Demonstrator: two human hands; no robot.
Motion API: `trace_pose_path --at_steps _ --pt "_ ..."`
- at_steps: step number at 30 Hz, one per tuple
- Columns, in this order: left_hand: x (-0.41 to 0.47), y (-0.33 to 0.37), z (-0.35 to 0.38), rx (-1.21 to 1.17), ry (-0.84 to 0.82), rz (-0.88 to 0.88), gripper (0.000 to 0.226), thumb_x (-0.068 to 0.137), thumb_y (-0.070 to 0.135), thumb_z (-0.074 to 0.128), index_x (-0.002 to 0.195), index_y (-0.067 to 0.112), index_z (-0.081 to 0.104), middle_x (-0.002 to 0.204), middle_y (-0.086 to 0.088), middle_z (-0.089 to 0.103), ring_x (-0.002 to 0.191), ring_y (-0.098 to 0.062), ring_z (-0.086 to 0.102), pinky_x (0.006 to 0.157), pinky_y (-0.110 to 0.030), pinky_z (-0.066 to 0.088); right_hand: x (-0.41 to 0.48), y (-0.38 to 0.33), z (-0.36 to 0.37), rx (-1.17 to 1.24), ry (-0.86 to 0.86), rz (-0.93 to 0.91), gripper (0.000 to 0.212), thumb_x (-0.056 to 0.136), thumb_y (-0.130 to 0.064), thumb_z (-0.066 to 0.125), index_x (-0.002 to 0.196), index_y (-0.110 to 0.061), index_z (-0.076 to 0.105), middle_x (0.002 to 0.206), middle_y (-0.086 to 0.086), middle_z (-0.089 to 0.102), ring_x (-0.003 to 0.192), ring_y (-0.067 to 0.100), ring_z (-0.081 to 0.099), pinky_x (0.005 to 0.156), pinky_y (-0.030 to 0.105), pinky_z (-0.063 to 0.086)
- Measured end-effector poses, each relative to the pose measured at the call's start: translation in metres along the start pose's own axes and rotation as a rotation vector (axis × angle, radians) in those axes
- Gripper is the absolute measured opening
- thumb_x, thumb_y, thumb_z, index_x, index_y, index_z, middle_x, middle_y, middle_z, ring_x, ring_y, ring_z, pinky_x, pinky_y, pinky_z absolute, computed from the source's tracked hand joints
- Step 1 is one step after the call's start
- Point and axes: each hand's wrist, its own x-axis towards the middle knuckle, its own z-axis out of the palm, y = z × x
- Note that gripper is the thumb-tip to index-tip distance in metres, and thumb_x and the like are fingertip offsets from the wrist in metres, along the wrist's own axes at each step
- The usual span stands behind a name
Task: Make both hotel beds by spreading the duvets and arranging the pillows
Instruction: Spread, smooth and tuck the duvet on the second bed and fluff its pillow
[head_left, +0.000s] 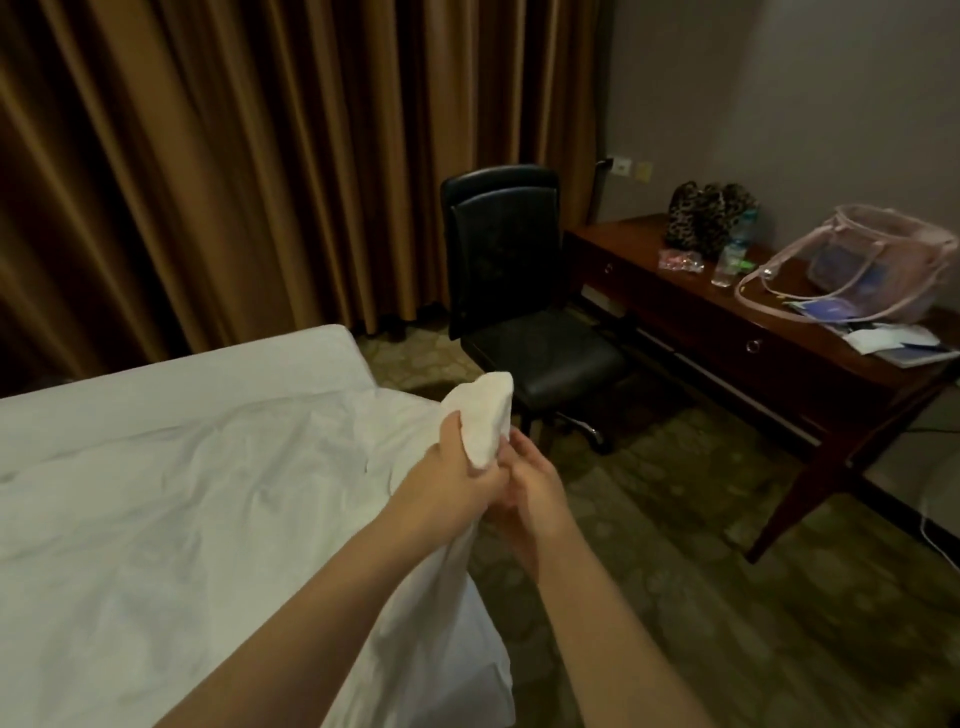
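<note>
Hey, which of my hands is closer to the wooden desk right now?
Right. The right hand lies toward the desk; the left hand, beside it and farther from the desk, grips the raised duvet corner.

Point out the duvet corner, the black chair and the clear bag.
duvet corner (488, 413): head view, bunched tip.
black chair (545, 348): head view, seat cushion.
clear bag (875, 260): head view, side wall.

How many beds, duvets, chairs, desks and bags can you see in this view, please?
bed: 1
duvet: 1
chair: 1
desk: 1
bags: 2, the leopard-print bag and the clear bag
Total: 6
</note>
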Motion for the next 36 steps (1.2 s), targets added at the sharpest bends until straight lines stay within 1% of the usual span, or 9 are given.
trace_pose_path --at_steps 4,7,10,13,18,25,28,31,36 --pt "-0.008 -0.005 0.022 0.414 0.114 -0.090 0.105 0.081 0.045 0.067 0.148 0.030 -0.013 0.156 0.001 0.008 0.140 -0.024 0.025 0.109 -0.041 0.038 0.004 -0.003 -0.011 0.001 -0.261 0.057 0.019 0.099 -0.018 0.049 0.098 -0.033 0.059 0.101 -0.001 0.066 0.092 0.015 0.063 0.071 0.030 0.054" --pt "-0.010 -0.003 0.035 0.259 0.509 -0.079 0.091 0.085 0.038 0.059 0.148 0.038 -0.008 0.134 -0.003 0.039 0.119 -0.025 0.048 0.096 -0.041 0.047 0.008 -0.001 -0.010 0.010 -0.415 0.030 0.022 0.099 -0.014 0.048 0.108 -0.030 0.060 0.113 0.002 0.064 0.106 0.019 0.061 0.092 0.038 0.052" --pt "-0.024 -0.011 0.031 -0.020 0.416 -0.164 0.066 0.090 0.015 0.058 0.146 0.026 0.025 0.112 0.002 0.052 0.101 -0.019 0.057 0.080 -0.029 0.045 0.014 0.012 -0.010 -0.021 -0.498 0.031 0.020 0.096 -0.006 0.050 0.115 -0.009 0.056 0.105 0.007 0.064 0.099 0.017 0.061 0.087 0.026 0.053" --pt "-0.041 -0.019 0.030 -0.112 0.502 -0.307 0.040 0.092 0.020 0.057 0.131 0.020 0.048 0.107 -0.001 0.063 0.103 -0.024 0.061 0.076 -0.023 0.040 0.023 0.035 -0.008 -0.071 -0.421 0.066 0.010 0.094 -0.008 0.055 0.104 -0.009 0.056 0.096 0.010 0.061 0.088 0.019 0.060 0.079 0.026 0.051" --pt "-0.064 -0.043 0.019 -0.108 0.656 -0.515 0.043 0.086 0.002 0.055 0.129 0.003 0.052 0.120 -0.021 0.061 0.112 -0.037 0.056 0.079 -0.027 0.036 0.056 0.062 -0.013 -0.221 -0.037 0.216 0.023 0.095 -0.033 0.053 0.116 -0.024 0.048 0.119 0.006 0.056 0.101 0.025 0.054 0.087 0.042 0.050" --pt "-0.080 -0.064 -0.015 -0.110 0.720 -0.550 0.033 0.089 0.003 0.053 0.121 0.003 0.056 0.111 -0.017 0.063 0.102 -0.032 0.057 0.076 -0.026 0.035 0.098 0.068 -0.001 -0.003 -0.186 0.525 0.062 0.085 -0.066 0.051 0.121 -0.015 0.052 0.128 0.015 0.057 0.100 0.034 0.060 0.066 0.043 0.053" --pt "-0.093 -0.090 -0.047 -0.148 0.780 -0.599 0.021 0.088 -0.001 0.053 0.108 -0.001 0.061 0.094 -0.010 0.060 0.086 -0.023 0.052 0.072 -0.027 0.035 0.109 0.067 0.029 -0.091 -0.234 0.573 0.071 0.082 -0.073 0.046 0.123 -0.015 0.047 0.127 0.015 0.053 0.111 0.039 0.054 0.085 0.051 0.049" --pt "-0.102 -0.119 -0.085 -0.185 0.830 -0.636 0.015 0.086 -0.004 0.052 0.095 0.003 0.062 0.087 -0.008 0.060 0.084 -0.023 0.053 0.072 -0.029 0.037 0.122 0.062 0.066 -0.134 -0.272 0.605 0.089 0.076 -0.082 0.042 0.137 -0.016 0.043 0.134 0.017 0.049 0.109 0.041 0.052 0.084 0.054 0.047" --pt "-0.102 -0.175 -0.147 -0.209 0.820 -0.685 0.016 0.078 0.002 0.058 0.093 0.003 0.064 0.077 -0.007 0.059 0.080 -0.028 0.056 0.069 -0.032 0.039 0.137 0.059 0.144 -0.323 -0.156 0.532 0.074 0.083 -0.073 0.046 0.137 -0.023 0.040 0.139 0.012 0.042 0.120 0.040 0.045 0.092 0.060 0.044"
